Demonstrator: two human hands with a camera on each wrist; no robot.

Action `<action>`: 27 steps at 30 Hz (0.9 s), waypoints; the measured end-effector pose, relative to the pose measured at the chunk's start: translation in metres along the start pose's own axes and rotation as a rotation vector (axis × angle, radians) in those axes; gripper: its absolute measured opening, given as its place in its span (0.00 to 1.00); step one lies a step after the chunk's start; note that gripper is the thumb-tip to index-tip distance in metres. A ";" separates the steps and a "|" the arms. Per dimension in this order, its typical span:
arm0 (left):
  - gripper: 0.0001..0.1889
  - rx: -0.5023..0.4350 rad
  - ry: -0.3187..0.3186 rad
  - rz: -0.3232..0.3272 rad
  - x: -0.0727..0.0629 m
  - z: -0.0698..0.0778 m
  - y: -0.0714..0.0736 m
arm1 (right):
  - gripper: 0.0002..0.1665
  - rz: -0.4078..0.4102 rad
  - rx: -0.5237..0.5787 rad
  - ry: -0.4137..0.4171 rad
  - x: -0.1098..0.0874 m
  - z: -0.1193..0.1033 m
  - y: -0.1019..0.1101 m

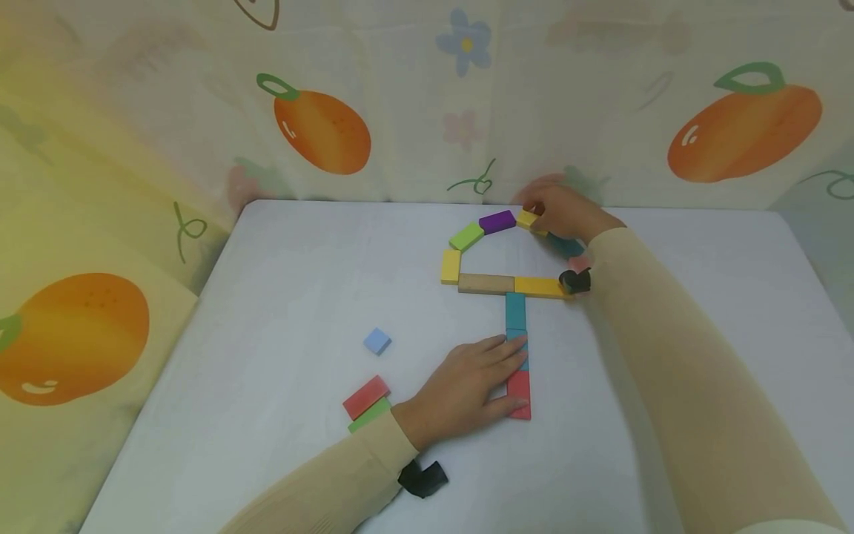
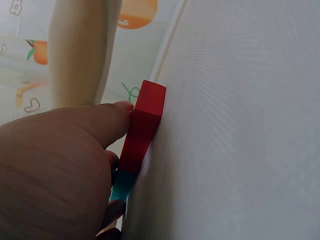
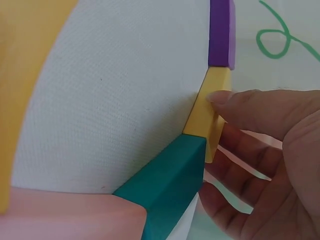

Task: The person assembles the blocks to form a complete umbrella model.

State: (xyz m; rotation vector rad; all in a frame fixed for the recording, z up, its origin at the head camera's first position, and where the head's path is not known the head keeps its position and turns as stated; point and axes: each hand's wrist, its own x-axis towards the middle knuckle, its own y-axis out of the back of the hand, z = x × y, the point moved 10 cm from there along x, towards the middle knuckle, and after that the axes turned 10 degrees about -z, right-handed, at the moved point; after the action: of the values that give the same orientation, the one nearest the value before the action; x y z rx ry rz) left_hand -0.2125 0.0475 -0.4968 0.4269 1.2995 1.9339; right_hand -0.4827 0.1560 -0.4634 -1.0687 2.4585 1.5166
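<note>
Coloured wooden blocks form a half-ring above a straight row, with a column running down from it. My right hand (image 1: pixel 563 211) pinches a yellow block (image 3: pixel 204 107) in the arc, thumb on its top and fingers at its outer side. That block sits between a purple block (image 1: pixel 497 222) and a teal block (image 3: pixel 170 172); a pink block (image 3: pixel 75 212) follows. Lime green (image 1: pixel 466 236) and yellow (image 1: pixel 451 267) blocks continue leftward. My left hand (image 1: pixel 467 386) rests with extended fingers along the column, touching its lower blue block (image 1: pixel 523 360) and red block (image 2: pixel 142 132).
A light blue block (image 1: pixel 377 341) lies loose left of the column. Nearer, a red block (image 1: pixel 366 397) and a green block (image 1: pixel 370 417) lie side by side by my left sleeve. The white table (image 1: pixel 287 297) meets a fruit-print cloth (image 1: pixel 400 89) at its far edge.
</note>
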 end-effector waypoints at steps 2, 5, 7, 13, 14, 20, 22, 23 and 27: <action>0.38 -0.003 -0.001 0.001 0.000 0.000 0.000 | 0.26 -0.003 0.002 -0.003 0.000 0.000 0.000; 0.38 -0.005 -0.004 0.003 -0.001 0.000 0.001 | 0.26 -0.008 0.001 -0.010 0.001 0.001 -0.001; 0.38 -0.003 -0.005 0.005 -0.001 0.001 0.001 | 0.26 -0.011 -0.001 -0.012 0.001 0.001 -0.001; 0.38 -0.004 0.002 0.001 -0.001 0.001 0.001 | 0.25 -0.016 0.002 -0.019 0.001 0.001 -0.001; 0.38 -0.005 0.002 -0.001 -0.001 0.001 0.001 | 0.25 -0.015 0.005 -0.021 0.000 0.002 -0.001; 0.38 0.007 -0.007 -0.004 0.001 0.000 -0.002 | 0.24 0.002 -0.002 -0.004 -0.005 0.006 0.000; 0.38 0.014 -0.011 0.001 0.002 0.000 -0.002 | 0.25 0.015 -0.001 0.011 -0.007 0.007 0.001; 0.38 0.011 -0.013 0.003 0.002 -0.001 -0.001 | 0.25 0.022 0.009 0.020 -0.009 0.008 0.001; 0.37 -0.010 -0.019 0.012 0.003 -0.004 -0.001 | 0.26 0.047 0.041 0.012 -0.017 0.013 0.004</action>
State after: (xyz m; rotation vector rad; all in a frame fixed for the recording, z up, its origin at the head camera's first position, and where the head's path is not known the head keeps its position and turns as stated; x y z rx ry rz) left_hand -0.2166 0.0469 -0.4997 0.4478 1.2781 1.9409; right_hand -0.4757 0.1766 -0.4604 -1.0238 2.5285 1.4703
